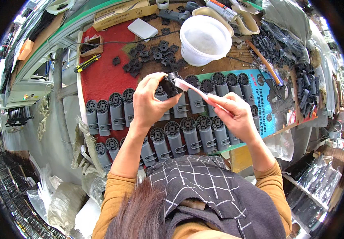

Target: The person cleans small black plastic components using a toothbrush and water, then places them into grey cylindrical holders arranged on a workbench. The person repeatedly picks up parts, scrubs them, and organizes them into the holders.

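My left hand [147, 99] grips a black plastic part [169, 85] between thumb and fingers, raised over the rows on the table. In my right hand [235, 112], a pale pink toothbrush [197, 91] is pinched by its handle. Its bristled head meets or nearly meets the upper end of the black part; exact contact is hard to tell. Below and around both hands stand grey tubular plastic pieces with black round ends, in a far row [116, 110] and a near row [174, 142]. My hands hide some of them.
Beyond my hands lie a pile of small black plastic pieces [162, 53] and a white bucket [188, 53]. A yellow utility knife [87, 63] and small box [91, 46] lie left. A wooden-handled tool [264, 61] and bagged black parts [285, 44] are right. A cable crosses the table [102, 75].
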A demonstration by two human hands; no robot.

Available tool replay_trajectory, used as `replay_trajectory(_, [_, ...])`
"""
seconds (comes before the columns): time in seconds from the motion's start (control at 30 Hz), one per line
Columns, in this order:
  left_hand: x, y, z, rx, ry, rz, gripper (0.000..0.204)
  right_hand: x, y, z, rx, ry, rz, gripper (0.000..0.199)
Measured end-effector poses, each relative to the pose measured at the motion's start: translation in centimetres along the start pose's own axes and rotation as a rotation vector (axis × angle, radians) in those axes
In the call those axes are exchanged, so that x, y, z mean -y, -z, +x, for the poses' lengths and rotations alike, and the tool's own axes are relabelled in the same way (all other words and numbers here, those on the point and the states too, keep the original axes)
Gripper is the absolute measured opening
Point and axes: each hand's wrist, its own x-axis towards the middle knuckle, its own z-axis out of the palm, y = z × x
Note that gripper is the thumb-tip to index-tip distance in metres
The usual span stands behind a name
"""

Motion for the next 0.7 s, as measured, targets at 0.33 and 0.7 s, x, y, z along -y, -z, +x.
replay_trajectory(0.33, [-1.3, 2.0, -0.5, -0.113, -0.105, 0.115, 0.043, 1.0, -2.8, -2.7, -0.233, 0.237, -0.205, 0.055])
replay_trajectory(0.7, [-2.6, 2.0, -1.1, -0.102, -0.142, 0.1, 0.045, 1.1, -4.7, -2.3, -0.335, 0.356, -0.159, 0.049])
